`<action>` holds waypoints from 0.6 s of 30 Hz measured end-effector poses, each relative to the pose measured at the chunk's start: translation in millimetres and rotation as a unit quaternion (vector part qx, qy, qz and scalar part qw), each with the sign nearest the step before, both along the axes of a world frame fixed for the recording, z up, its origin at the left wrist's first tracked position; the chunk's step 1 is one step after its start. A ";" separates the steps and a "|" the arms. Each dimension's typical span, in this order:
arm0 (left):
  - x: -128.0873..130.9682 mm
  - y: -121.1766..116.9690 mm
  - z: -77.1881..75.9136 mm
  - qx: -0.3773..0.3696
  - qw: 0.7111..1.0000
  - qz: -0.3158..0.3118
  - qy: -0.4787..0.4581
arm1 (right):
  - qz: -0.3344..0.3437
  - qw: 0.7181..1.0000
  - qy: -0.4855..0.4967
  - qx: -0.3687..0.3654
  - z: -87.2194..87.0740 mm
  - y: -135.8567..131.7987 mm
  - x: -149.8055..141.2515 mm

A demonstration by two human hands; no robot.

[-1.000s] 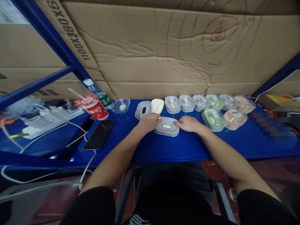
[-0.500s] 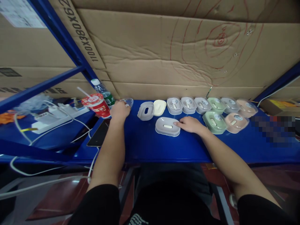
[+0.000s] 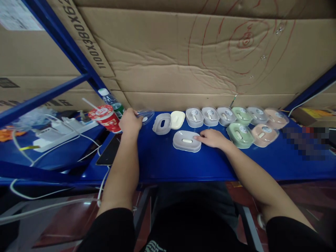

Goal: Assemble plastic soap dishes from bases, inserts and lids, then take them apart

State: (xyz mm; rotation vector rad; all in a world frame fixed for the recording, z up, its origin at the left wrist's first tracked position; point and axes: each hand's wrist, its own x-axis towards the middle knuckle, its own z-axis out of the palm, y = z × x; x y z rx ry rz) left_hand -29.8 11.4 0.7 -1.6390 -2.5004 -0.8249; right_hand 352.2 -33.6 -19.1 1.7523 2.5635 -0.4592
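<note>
Phone lies partly hidden by the left forearm.

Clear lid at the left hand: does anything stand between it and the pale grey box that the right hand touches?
Yes: the slotted grey piece lies between the clear lid and the pale grey box. The cream piece sits beside it, toward the cardboard, near that direct line.

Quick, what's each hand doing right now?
Left hand: closed on the clear lid by its edge.
Right hand: thumb on the grey dish; whether it's gripping can't be told.
</note>
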 end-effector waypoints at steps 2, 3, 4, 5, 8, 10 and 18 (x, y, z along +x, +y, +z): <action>4.6 -0.1 1.2 0.076 0.997 -0.024 -0.001 | -0.008 1.000 0.015 0.015 0.0 0.0 -0.9; 8.4 -0.5 1.4 0.120 0.992 -0.046 -0.007 | -0.017 0.999 0.032 0.029 0.2 -0.2 -1.5; 13.3 -1.2 1.3 0.164 0.983 -0.076 -0.020 | -0.030 0.997 0.056 0.048 0.5 -0.4 -2.0; 19.3 -2.6 1.0 0.202 0.972 -0.111 -0.040 | -0.045 0.993 0.087 0.071 0.9 -0.7 -2.5; 44.0 -12.1 -1.2 0.267 0.929 -0.231 -0.113 | -0.083 0.968 0.184 0.147 2.5 -2.7 -2.4; 63.7 -22.4 -2.8 0.261 0.902 -0.311 -0.148 | -0.087 0.949 0.239 0.184 3.4 -4.5 -1.3; 113.4 -49.0 -2.1 0.048 0.898 -0.407 -0.161 | -0.049 0.918 0.348 0.185 2.8 -6.0 0.1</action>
